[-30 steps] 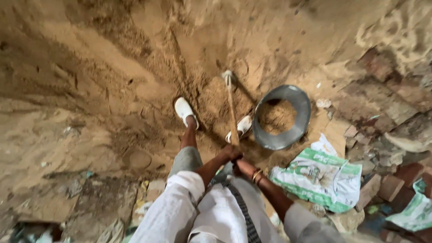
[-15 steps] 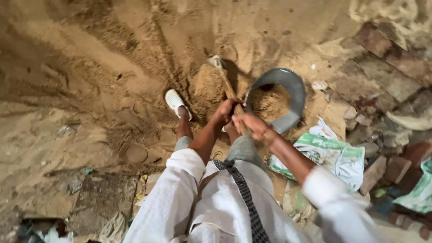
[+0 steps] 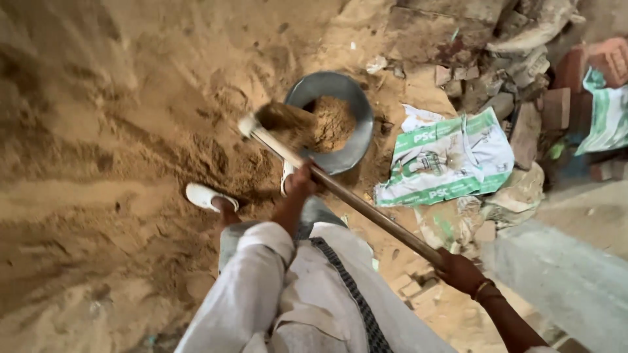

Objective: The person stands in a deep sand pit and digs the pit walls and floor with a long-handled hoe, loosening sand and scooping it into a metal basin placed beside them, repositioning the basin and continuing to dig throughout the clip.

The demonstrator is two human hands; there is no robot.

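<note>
Sandy ground [image 3: 98, 131] fills the left and top of the view, loose and yellow-brown; a grey metal pan [image 3: 358, 124] sits on it, partly filled with sand [image 3: 335, 121]; a long-handled hoe [image 3: 353, 196] slants from lower right up to the pan, its blade [image 3: 278, 117] loaded with sand and hanging at the pan's left rim. Left hand [image 3: 302, 178] wraps fully round the wooden handle about midway, its grip closed tight on the shaft; right hand [image 3: 460, 271] closes its grip round the handle's lower end, a thin bangle [image 3: 483, 287] at the wrist; both sleeves are white. One foot in a white shoe [image 3: 208, 196] stands on the sand left of the handle; a second shoe shows only as a sliver behind the left hand. Right of the pan lies a crumpled green-and-white sack [image 3: 451, 160], flat on the ground; beyond it, bricks and rubble [image 3: 523, 78] are heaped along the top right; a grey concrete slab [image 3: 569, 274] runs along the lower right.
</note>
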